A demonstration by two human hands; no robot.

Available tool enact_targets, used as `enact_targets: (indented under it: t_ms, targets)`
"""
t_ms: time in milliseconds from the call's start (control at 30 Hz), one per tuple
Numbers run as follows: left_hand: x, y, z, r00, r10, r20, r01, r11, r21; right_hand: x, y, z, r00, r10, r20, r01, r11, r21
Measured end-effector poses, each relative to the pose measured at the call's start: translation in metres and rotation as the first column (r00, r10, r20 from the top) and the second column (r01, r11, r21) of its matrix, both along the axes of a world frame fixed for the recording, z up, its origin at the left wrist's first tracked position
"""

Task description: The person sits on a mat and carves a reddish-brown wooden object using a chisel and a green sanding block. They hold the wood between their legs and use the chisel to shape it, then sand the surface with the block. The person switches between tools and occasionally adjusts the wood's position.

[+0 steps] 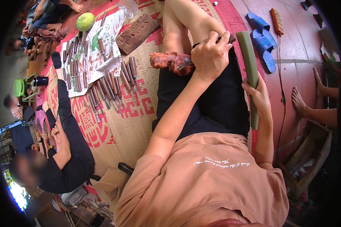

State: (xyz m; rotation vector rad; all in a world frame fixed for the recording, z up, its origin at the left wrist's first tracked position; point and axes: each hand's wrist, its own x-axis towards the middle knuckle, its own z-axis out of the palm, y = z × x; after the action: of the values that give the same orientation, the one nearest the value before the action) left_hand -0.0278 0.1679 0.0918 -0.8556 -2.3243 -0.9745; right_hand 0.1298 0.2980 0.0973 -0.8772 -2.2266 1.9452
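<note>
My left hand (210, 56) grips a chisel (185, 65) by its wooden handle. The metal blade rests against a reddish-brown carved wooden figure (169, 60) that lies against my bare leg, at the edge of my black shorts. My right hand (259, 97) is wrapped around a long grey-green wooden mallet (249, 64), held upright beside my right thigh and apart from the chisel. I sit on a woven mat with red patterns (136, 113).
Several wood-handled chisels (110, 85) lie on newspaper to my left, near a green round fruit (85, 21) and a carved brown wooden block (136, 33). A person in black (70, 151) sits at left. Blue sandals (263, 38), another person's bare feet (301, 102), a wooden crate (310, 159) and a cardboard box (110, 183) surround me.
</note>
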Motion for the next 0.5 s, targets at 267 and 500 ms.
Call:
enact_targets:
  t_ms: [267,500]
  targets:
    - [-0.0004,-0.0012,0.0005,0.998,0.015,0.057,-0.015,1.0,-0.005,0.0001,-0.0003,0.0031,0.998,0.054,0.046,-0.053,0.998,-0.02]
    - [0.0013,-0.0027,0.0009,0.996,-0.001,0.085,0.001,1.0,-0.007,0.0031,0.005,-0.0033,0.998,0.062,0.023,-0.061,0.997,-0.056]
